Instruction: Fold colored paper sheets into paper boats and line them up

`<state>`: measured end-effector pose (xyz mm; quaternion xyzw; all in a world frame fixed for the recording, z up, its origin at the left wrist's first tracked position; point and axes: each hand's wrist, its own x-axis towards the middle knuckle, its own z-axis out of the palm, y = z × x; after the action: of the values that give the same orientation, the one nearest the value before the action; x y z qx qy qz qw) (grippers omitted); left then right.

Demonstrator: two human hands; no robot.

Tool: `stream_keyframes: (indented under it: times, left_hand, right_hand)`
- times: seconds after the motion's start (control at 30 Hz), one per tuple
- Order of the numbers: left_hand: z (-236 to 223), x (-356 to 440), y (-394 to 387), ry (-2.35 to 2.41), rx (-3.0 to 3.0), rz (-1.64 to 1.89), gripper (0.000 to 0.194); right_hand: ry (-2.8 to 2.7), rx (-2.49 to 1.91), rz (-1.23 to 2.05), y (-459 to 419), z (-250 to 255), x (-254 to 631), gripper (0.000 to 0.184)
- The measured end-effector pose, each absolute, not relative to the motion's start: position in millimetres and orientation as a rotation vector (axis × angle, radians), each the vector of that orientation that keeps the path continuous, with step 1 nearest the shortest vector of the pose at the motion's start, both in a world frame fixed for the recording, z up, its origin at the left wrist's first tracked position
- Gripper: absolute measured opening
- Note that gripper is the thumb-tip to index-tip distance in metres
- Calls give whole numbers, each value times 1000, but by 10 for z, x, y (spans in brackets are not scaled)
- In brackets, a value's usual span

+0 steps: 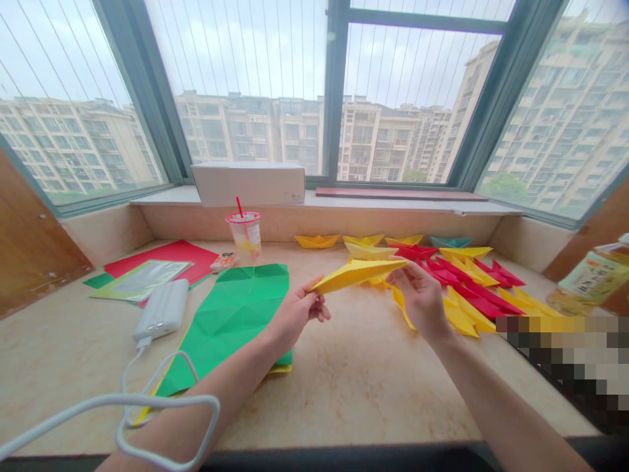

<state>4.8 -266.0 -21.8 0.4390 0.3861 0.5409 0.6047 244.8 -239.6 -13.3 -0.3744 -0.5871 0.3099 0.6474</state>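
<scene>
A yellow folded paper boat (356, 274) is held up over the counter between my two hands. My left hand (303, 307) pinches its left tip, the other fingers curled below. At the opposite tip, my right hand (417, 292) grips with thumb and fingers closed. Behind and to the right stand several finished paper boats in rows, among them a yellow boat (317, 242), a red boat (413, 252) and a teal boat (451, 242). Under my left forearm lies a creased green paper sheet (230, 314), with yellow paper showing beneath its edge.
A white power bank (162, 309) with a looping white cable (122, 398) lies left. Behind are a plastic cup (246, 236) with a red straw, red paper (171, 252) and a white box (248, 185). A bottle (592, 275) stands at right, near a pixelated dark-edged object.
</scene>
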Motion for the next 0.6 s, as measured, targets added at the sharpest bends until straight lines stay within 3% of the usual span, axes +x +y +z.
stream_keyframes:
  times: [0.1, 0.4, 0.6]
  left_hand:
    - [-255, 38, -2636, 1017, 1082, 1316, 50]
    - [-281, 30, -2650, 1098, 1310, 1300, 23]
    - [-297, 84, -2686, 1008, 1381, 1225, 37]
  right_hand:
    - [-1400, -846, 732, -2458, -173, 2369, 41]
    - [-1301, -858, 668, -2471, -252, 2324, 52]
    - [-1493, -847, 331, -2445, -343, 2367, 30]
